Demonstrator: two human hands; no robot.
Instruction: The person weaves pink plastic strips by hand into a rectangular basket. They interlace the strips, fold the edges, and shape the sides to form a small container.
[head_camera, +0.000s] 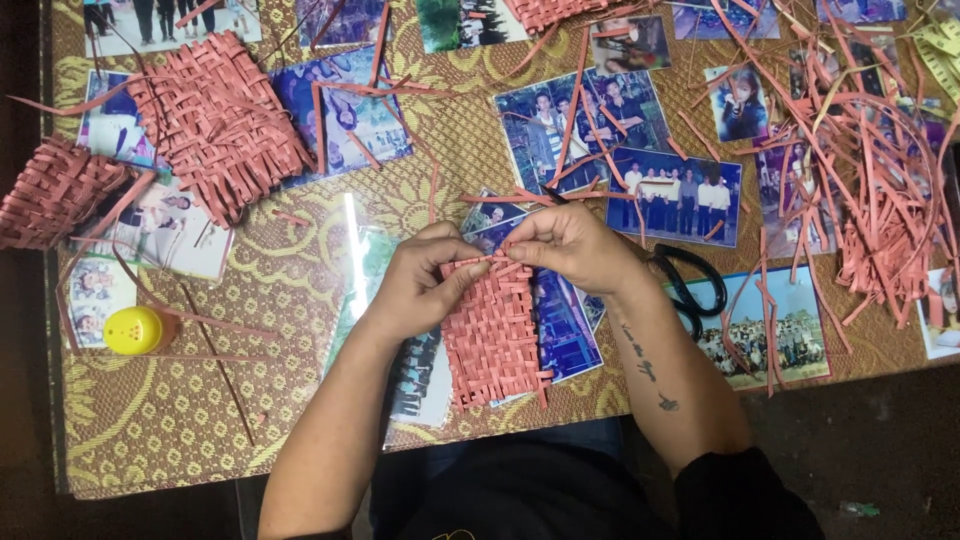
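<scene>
A small woven mat of pink paper strips (492, 335) lies on the table in front of me. My left hand (425, 283) grips its upper left edge, thumb on the weave. My right hand (572, 247) pinches a strip at the mat's top edge, fingers closed on it. The two hands meet above the mat's far end. Black scissors (690, 283) lie just right of my right wrist, partly hidden by it.
Two larger woven pink pieces lie at the left (215, 120) and far left (55, 192). A loose heap of pink strips (870, 190) fills the right side. A yellow bottle cap (135, 330) sits near the left. Photographs (672, 195) lie under the table's clear cover.
</scene>
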